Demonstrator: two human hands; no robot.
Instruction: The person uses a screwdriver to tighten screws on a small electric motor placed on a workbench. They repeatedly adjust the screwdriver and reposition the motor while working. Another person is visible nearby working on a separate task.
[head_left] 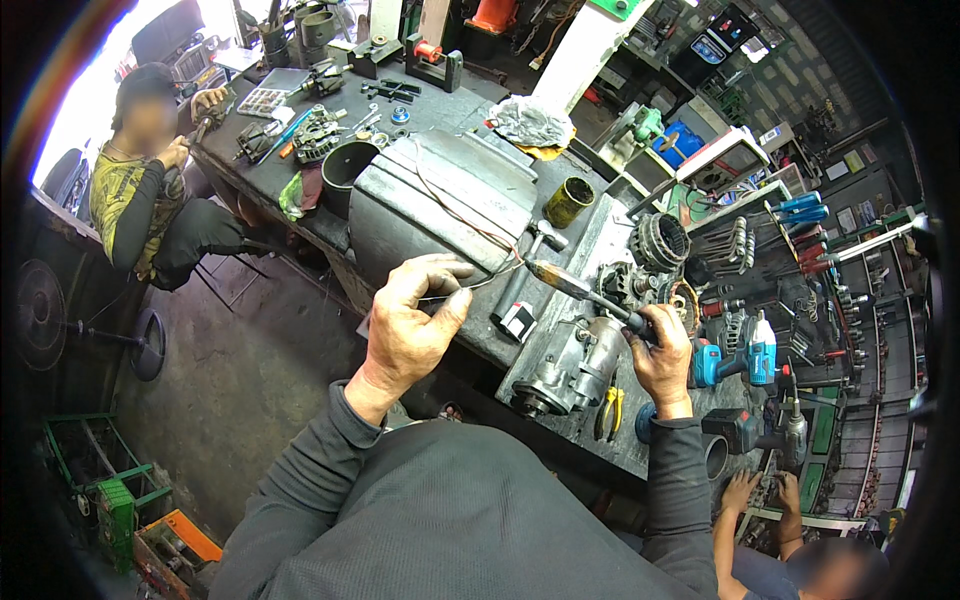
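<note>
My left hand [415,320] is closed in a pinch on a thin wire [492,279] that reaches toward a soldering iron's tip. My right hand [662,352] grips the handle of that soldering iron [560,281], its broad, dark tip pointing left. Close to the tip end reddish-brown lead wires [470,222], which run over a large grey motor housing [440,205] lying on the bench. Whether the tip touches them I cannot tell. Just beneath lies a hammer [516,285]. A metal starter motor [580,362] sits nearest my right hand, with yellow-handled pliers [609,412] beside it.
Alternator parts [655,245], a yellowish can [570,202] and a blue impact driver [745,355] crowd the bench's right side. Small parts and tools cover its far left. One person [140,190] sits at far left; another's hands [765,490] work at lower right.
</note>
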